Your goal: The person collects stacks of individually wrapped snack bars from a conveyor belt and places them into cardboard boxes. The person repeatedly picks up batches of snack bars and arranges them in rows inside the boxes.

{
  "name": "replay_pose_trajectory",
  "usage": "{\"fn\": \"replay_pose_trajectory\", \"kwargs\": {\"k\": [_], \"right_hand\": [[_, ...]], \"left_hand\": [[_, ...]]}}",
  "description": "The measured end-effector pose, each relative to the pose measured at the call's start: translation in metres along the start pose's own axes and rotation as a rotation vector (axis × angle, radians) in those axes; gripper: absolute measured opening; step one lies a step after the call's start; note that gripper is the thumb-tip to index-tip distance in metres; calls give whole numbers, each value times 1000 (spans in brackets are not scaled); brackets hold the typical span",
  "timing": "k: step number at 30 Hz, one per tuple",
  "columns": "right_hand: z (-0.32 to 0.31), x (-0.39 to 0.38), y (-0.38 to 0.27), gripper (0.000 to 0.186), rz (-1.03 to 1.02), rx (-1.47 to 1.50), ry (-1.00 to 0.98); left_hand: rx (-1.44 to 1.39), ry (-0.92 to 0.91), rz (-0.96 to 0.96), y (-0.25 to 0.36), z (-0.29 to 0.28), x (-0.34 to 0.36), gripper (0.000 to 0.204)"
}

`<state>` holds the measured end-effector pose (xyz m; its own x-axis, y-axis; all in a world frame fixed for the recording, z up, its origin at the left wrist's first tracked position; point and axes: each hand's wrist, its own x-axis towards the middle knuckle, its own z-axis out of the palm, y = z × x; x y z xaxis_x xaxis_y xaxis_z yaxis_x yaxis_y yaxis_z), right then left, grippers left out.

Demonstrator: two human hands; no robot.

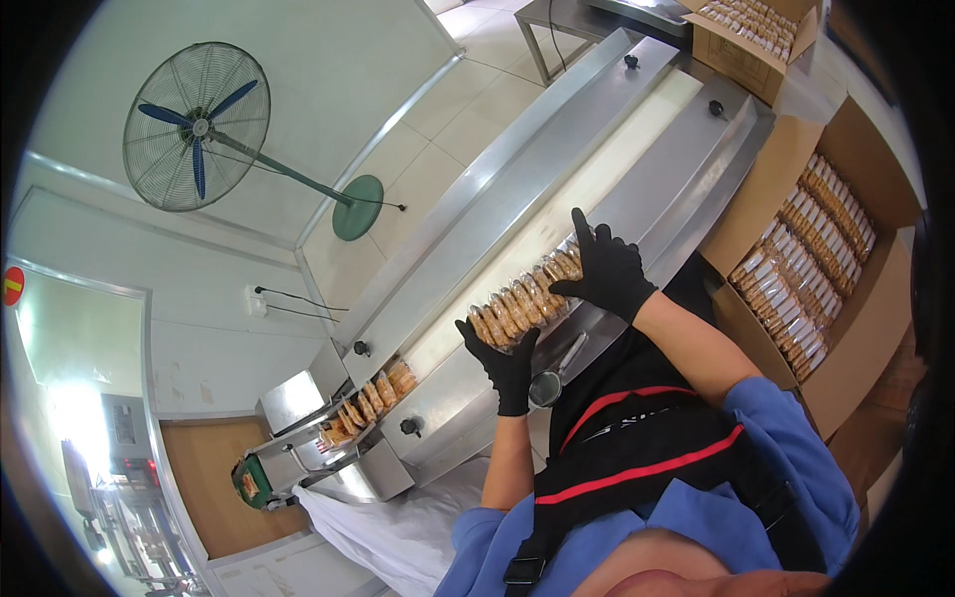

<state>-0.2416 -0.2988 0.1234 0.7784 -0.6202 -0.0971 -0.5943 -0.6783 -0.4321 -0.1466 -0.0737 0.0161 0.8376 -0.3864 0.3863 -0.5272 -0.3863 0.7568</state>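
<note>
A row of clear-wrapped round golden biscuits stands on edge, packed side by side, over the white belt of a steel conveyor. My left hand, in a black glove, closes on the row's near-left end. At the far-right end my black-gloved right hand presses against the last packs, its index finger pointing up and its thumb stretched along the row. The row is squeezed between both hands. Farther left on the belt, more wrapped biscuits come out of the machine's steel outlet.
An open cardboard box with rows of wrapped biscuits stands to my right; another filled box is behind it. A green-based standing fan is beyond the conveyor. Black knobs and a round metal piece stick out along the conveyor.
</note>
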Motion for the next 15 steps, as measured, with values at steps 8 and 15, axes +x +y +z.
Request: {"fn": "replay_pose_trajectory", "kwargs": {"k": [8,15], "right_hand": [[20,-6,55,130,-300,500,141],[-24,-79,93,119,-150,530,436]], "left_hand": [[-201,-25,-68,11,0,9,131],[-390,-167,122,49,36,26,126]]}}
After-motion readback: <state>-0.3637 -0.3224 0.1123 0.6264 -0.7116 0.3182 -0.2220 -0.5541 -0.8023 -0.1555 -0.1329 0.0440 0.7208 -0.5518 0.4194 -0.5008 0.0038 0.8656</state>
